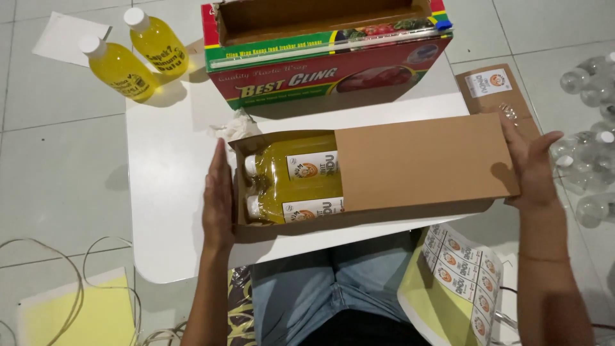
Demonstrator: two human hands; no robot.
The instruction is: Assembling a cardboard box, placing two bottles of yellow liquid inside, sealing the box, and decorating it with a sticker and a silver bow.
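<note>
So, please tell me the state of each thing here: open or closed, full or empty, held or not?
Brown cardboard box: half open, sleeve partly slid over.
Two bottles in the box: full, capped, lying down.
Two yellow bottles: full, capped, lying loose.
Cling wrap box: lid open.
Left hand: flat against box end.
Right hand: holding sleeve end.

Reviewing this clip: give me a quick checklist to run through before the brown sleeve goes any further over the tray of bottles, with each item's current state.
1. Left hand flat against the tray's open end: ok.
2. Right hand gripping the far end of the brown sleeve: ok.
3. Two yellow bottles lying side by side in the tray, caps toward the left hand: ok.
4. Bottle caps tightly closed: cannot tell.
5. Sleeve fully over the bottles: not ok, cap ends and labels are exposed.
6. White table supports the tray: ok.
</note>
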